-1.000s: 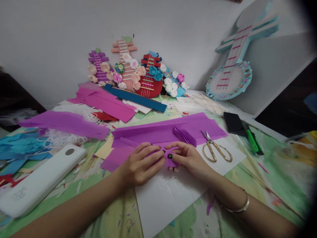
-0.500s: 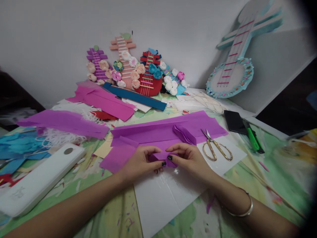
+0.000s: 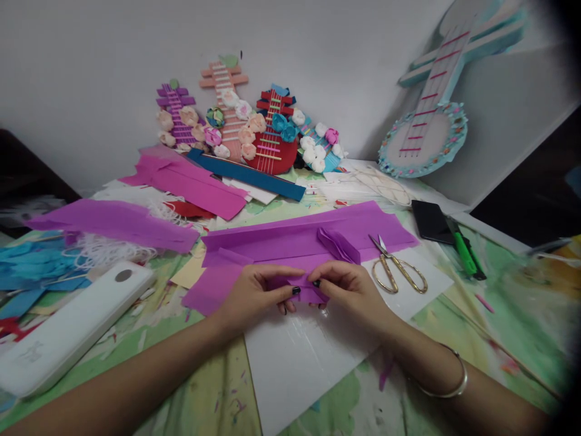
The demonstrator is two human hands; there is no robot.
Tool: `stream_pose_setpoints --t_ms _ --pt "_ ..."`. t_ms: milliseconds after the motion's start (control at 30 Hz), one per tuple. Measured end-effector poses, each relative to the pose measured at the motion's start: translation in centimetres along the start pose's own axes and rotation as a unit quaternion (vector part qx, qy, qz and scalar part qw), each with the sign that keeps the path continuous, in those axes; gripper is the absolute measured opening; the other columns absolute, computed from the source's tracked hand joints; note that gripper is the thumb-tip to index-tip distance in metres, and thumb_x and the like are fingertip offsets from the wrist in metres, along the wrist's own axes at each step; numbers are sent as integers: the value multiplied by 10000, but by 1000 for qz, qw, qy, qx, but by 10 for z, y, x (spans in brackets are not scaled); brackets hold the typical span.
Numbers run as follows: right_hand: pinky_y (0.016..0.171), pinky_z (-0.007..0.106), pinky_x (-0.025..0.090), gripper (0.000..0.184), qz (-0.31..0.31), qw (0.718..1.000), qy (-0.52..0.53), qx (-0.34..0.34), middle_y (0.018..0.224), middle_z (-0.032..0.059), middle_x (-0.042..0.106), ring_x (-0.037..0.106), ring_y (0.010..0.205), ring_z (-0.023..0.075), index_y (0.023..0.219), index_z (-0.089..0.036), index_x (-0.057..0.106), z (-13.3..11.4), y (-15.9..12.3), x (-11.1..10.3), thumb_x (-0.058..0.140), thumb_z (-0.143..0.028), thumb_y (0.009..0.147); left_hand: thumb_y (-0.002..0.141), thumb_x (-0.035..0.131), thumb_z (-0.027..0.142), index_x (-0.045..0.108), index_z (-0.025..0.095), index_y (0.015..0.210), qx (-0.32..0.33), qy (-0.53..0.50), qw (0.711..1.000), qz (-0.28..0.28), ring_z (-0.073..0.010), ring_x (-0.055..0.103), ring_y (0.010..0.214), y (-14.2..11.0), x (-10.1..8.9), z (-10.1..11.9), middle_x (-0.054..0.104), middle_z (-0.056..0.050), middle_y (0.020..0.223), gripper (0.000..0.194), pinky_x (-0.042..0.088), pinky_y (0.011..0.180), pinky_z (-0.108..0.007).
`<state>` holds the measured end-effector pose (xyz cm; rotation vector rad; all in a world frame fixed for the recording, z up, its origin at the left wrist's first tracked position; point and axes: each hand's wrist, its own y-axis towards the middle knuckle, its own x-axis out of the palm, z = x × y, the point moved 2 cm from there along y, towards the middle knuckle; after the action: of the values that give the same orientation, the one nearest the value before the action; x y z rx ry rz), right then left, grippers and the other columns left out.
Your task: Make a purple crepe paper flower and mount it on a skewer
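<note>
A small piece of purple crepe paper (image 3: 312, 294) is pinched between both my hands above a white board (image 3: 308, 363). My left hand (image 3: 267, 290) grips its left side, thumb on top and fingers beneath. The right side is between the thumb and fingers of my right hand (image 3: 351, 293). Just beyond the hands lie larger purple crepe paper sheets (image 3: 272, 239), with a folded stack of purple petal-shaped pieces (image 3: 338, 244) on them. Gold-handled scissors (image 3: 397, 266) rest partly open to the right of my right hand.
At left are a white power bank (image 3: 82, 327), white string (image 3: 113, 251) and blue paper (image 3: 36, 266). A green cutter (image 3: 463, 251) and a black flat object (image 3: 431, 221) lie at right. Several flower-trimmed model instruments (image 3: 272, 142) lean against the wall; a larger pale-blue one (image 3: 424, 133) stands right.
Both hands have shifted slightly on the small purple piece; the left fingers are straighter, and the paper between the hands looks flatter. Other things stay put.
</note>
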<state>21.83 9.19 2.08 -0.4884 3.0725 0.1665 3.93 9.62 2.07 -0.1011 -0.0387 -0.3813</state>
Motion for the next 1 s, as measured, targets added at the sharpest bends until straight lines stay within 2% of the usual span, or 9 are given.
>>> stream_pose_setpoints --t_ms 67,167,367,500,733,867,1000 --pt "587 220 467 94 -2 1000 -6 4 740 8 645 574 623 89 815 -169 663 0 0 1 583 -167 767 698 682 155 722 147 868 7 10 1000 12 -87 599 468 1 -1 -1 673 -5 537 175 488 482 -163" --pt "601 231 497 126 -10 1000 2 13 786 20 664 602 643 101 872 -171 656 2 -1 2 632 -188 749 688 694 148 728 144 813 13 28 999 24 -85 610 487 2 -1 0 693 -16 569 129 494 497 -154" --pt "580 233 508 123 22 999 -29 6 759 9 659 622 613 105 855 -177 634 11 -1 2 658 -179 735 626 753 141 732 154 826 29 87 995 34 -134 684 654 1 -1 2 745 -47 772 201 541 610 -187" --pt "582 238 504 93 28 999 -17 2 712 -3 647 616 597 105 809 -174 630 9 0 2 656 -153 722 629 753 144 731 158 850 24 99 994 34 -148 694 690 1 -1 1 749 -50 799 222 546 626 -194" --pt "710 272 496 169 11 997 -68 -14 853 29 669 625 789 146 831 -186 641 8 1 0 728 -206 688 660 740 163 726 151 852 18 78 996 30 -138 685 640 2 -4 0 743 -41 746 193 549 602 -193" --pt "637 258 477 240 9 995 -95 -2 874 27 644 594 733 135 839 -184 616 8 0 -1 758 -204 647 648 750 159 730 163 857 52 117 991 34 -140 682 706 2 -6 1 743 -44 819 210 541 621 -186" --pt "587 238 452 187 17 996 -83 -14 795 4 608 559 663 111 807 -180 603 9 0 -2 730 -183 669 635 763 149 722 177 895 79 78 993 37 -130 673 769 1 -6 1 734 -34 870 264 538 673 -177"
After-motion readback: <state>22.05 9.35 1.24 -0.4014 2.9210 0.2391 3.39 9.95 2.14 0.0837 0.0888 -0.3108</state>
